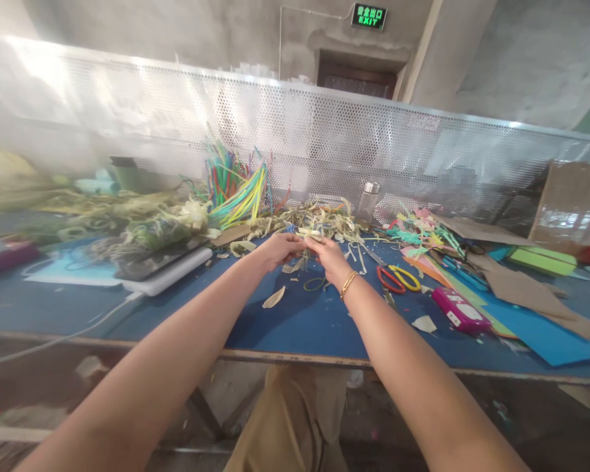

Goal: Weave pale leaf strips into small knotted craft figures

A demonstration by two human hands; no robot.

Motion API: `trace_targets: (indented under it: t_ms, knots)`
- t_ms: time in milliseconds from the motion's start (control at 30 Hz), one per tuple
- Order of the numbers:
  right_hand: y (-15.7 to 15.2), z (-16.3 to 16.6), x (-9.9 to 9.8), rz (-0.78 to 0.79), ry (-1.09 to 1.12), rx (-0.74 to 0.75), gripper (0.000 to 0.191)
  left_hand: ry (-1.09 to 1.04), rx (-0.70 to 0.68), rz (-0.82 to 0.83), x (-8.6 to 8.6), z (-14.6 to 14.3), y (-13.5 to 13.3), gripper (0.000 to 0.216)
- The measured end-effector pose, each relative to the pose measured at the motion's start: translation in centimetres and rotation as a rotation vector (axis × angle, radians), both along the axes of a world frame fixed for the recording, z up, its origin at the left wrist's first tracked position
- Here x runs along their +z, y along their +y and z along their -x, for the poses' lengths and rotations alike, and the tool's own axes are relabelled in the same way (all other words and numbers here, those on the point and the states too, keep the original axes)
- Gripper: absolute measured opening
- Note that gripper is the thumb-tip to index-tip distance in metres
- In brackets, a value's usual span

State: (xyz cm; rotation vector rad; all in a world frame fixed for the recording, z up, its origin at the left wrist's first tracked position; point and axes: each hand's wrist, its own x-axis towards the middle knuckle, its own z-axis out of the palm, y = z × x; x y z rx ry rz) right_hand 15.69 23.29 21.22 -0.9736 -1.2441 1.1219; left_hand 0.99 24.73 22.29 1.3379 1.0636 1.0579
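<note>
My left hand (pixel 279 249) and my right hand (pixel 328 254) meet over the blue table (pixel 295 321), fingers pinched together on a pale yellowish strip (pixel 309 235) held between them. A gold bracelet (pixel 348 283) circles my right wrist. Just behind the hands lies a heap of pale dried strips (pixel 319 221). Loose cut pieces (pixel 274 298) lie on the table under my left forearm.
Scissors with red and yellow handles (pixel 397 278) lie right of my hands, a pink box (pixel 459 311) further right. Coloured straws (pixel 236 187) stand behind left, a metal-capped bottle (pixel 368 200) behind. Cardboard and coloured paper sheets (pixel 521 288) cover the right; a perforated metal screen (pixel 324 137) backs the table.
</note>
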Motion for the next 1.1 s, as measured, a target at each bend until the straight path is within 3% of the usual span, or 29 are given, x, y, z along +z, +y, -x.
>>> trace_targets:
  t_ms: [133, 467, 800, 1100]
  knots:
    - [-0.1, 0.0, 0.2, 0.065, 0.113, -0.032, 0.028, 0.015, -0.031, 0.028, 0.3, -0.1, -0.5, 0.025]
    - [0.8, -0.2, -0.4, -0.010, 0.098, -0.107, 0.031, 0.055, -0.039, 0.070, 0.8, -0.1, -0.7, 0.021]
    - [0.9, 0.1, -0.6, -0.057, 0.092, -0.065, 0.033, 0.113, -0.042, 0.069, 1.0, -0.1, -1.2, 0.009]
    - [0.8, -0.4, -0.2, -0.048, 0.088, -0.141, 0.032, 0.083, -0.045, 0.139, 1.2, 0.0, -1.2, 0.017]
